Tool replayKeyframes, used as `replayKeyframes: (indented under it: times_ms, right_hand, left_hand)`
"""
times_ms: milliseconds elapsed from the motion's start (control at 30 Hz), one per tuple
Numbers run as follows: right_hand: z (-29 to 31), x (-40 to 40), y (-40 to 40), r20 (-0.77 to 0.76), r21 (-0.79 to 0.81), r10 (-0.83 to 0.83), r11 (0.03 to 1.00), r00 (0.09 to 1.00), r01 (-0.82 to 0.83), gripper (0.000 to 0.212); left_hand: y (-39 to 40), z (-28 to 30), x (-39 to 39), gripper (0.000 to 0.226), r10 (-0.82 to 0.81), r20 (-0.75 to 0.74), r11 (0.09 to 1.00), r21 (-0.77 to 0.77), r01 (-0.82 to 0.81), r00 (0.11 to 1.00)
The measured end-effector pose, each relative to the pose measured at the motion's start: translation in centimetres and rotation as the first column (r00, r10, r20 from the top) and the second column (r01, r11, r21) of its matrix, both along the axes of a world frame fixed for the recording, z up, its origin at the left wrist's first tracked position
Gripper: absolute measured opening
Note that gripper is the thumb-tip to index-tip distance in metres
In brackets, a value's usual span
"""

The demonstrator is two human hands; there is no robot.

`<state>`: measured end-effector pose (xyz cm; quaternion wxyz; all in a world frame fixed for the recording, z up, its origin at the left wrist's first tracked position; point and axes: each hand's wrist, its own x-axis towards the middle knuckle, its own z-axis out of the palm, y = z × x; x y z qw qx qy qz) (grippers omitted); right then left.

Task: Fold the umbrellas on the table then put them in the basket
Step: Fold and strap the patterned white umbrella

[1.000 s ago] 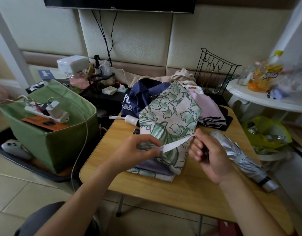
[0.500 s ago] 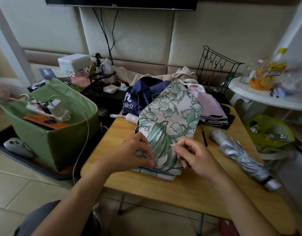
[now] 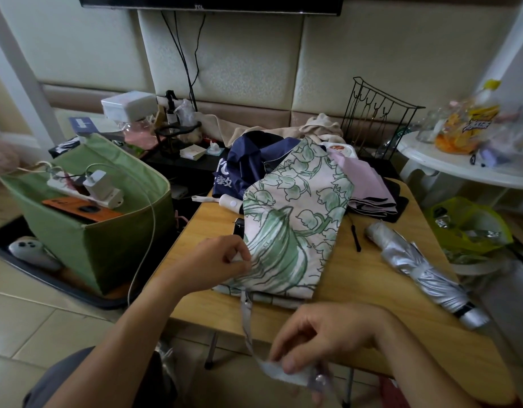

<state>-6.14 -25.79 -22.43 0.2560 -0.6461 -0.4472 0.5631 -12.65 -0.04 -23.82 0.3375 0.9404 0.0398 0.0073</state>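
right hand (image 3: pixel 322 340): pinching the loose end of the closure strap (image 3: pixel 247 322), pulled out toward the body, off the near edge of the table (image 3: pixel 372 293)
left hand (image 3: pixel 222 260): fingers curled on the left edge of the floral umbrella (image 3: pixel 289 231), pinning the canopy down
floral umbrella: lying flat near the table's front, folds loose, not rolled yet
how I'd do it: keep the strap taut, tuck the pleats one way, roll tight, then wrap it round and fasten
watch out: if the left hand slips, the folds will probably spring open
silver umbrella (image 3: pixel 422 269): already strapped, on the right of the table
green basket (image 3: pixel 92 219): on the floor to the left, with a power strip (image 3: pixel 86 187) sitting in it
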Motion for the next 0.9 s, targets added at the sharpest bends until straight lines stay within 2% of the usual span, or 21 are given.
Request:
replayKeyframes:
  times_ms: [67, 200, 300, 367, 433, 467, 533, 600, 667, 700, 733, 800, 900]
  right_hand:
    - [-0.4, 0.1, 0.1, 0.022, -0.027, 0.025, 0.999, 0.999, -0.025, 0.029]
    - [0.1, 0.7, -0.3, -0.088, -0.070, -0.015, 0.998, 0.996, 0.009, 0.041]
    - [0.9, 1.1, -0.6, 0.030, -0.023, 0.173, 0.985, 0.984, -0.173, 0.043]
    - [0.9, 1.2, -0.8, 0.003, 0.014, 0.232, 0.972, 0.973, -0.232, 0.042]
    - [0.9, 1.0, -0.8, -0.139, 0.076, 0.129, 0.990, 0.982, -0.119, 0.038]
    - [0.8, 1.0, -0.8, -0.157, 0.146, 0.046, 0.989, 0.987, -0.023, 0.034]
    - [0.8, 1.1, -0.5, -0.042, 0.334, -0.202, 0.920, 0.979, 0.204, 0.025]
    - [0.5, 1.3, -0.3, 0.044, 0.527, -0.489, 0.752, 0.871, 0.396, 0.018]
    - [0.0, 1.6, -0.1, 0.123, 0.676, -0.693, 0.583, 0.710, 0.451, 0.017]
    - [-0.4, 1.8, -0.1, 0.177, 0.719, -0.754, 0.538, 0.632, 0.440, 0.018]
    - [-0.8, 2.1, 0.0, 0.219, 0.743, -0.790, 0.515, 0.572, 0.427, 0.018]
    - [-1.5, 2.5, 0.0, 0.318, 0.741, -0.806, 0.540, 0.499, 0.400, 0.014]
    - [-2.3, 2.7, 0.2, 0.485, 0.655, -0.742, 0.659, 0.463, 0.369, 0.009]
  left_hand:
    - [0.0, -0.1, -0.1, 0.010, 0.018, -0.023, 1.000, -0.023, -0.019, 1.000]
    - [0.1, 0.0, -0.1, 0.018, 0.046, -0.058, 0.997, -0.060, -0.050, 0.997]
    - [0.0, 0.1, 0.0, 0.023, 0.086, -0.054, 0.995, -0.054, -0.089, 0.995]
    - [0.0, 0.0, 0.1, 0.026, 0.105, -0.063, 0.993, -0.044, -0.108, 0.992]
    - [0.1, -0.1, 0.2, 0.029, 0.118, -0.080, 0.992, -0.030, -0.121, 0.990]
    - [0.2, -0.2, 0.2, 0.031, 0.123, -0.086, 0.992, -0.026, -0.126, 0.989]
    - [0.2, -0.3, 0.2, 0.033, 0.129, -0.091, 0.991, -0.035, -0.132, 0.988]
    - [0.3, -0.4, 0.3, 0.035, 0.132, -0.095, 0.990, -0.040, -0.136, 0.987]
    - [0.5, -0.2, 0.3, 0.039, 0.135, -0.106, 0.990, -0.030, -0.138, 0.985]
    - [0.5, 0.0, 0.2, 0.042, 0.133, -0.119, 0.990, -0.021, -0.137, 0.984]
    - [0.4, 0.1, 0.1, 0.045, 0.132, -0.134, 0.991, -0.011, -0.135, 0.982]
    - [0.2, 0.2, 0.0, 0.044, 0.129, -0.104, 0.991, 0.036, -0.126, 0.986]
    - [-0.7, 0.4, 0.1, 0.026, 0.113, 0.182, 0.983, 0.120, -0.136, 0.977]
